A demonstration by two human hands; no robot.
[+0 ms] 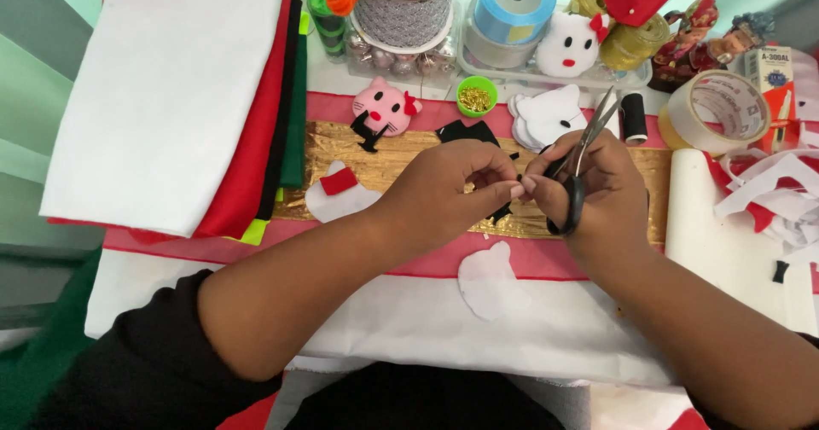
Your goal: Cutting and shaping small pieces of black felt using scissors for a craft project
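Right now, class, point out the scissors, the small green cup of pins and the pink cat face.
scissors (573, 193): head view, on the black handle loop.
green cup (476, 97): head view, on the pins inside.
pink cat face (381, 107): head view, middle of the face.

Scissors (583, 153): blades showing as bright, smooth metal, handles as glossy black plastic. Felt sheets (171, 89) looking matt, soft. Gold strip (384, 153) showing crinkled, shiny foil. Tape roll (721, 106) looking glossy. Blue ribbon (514, 3) gleaming satin-smooth.

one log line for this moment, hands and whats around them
left hand: pinches small black felt scrap | right hand: holds scissors, blades up | nearby: pink cat face, green cup of gold pins, tape roll
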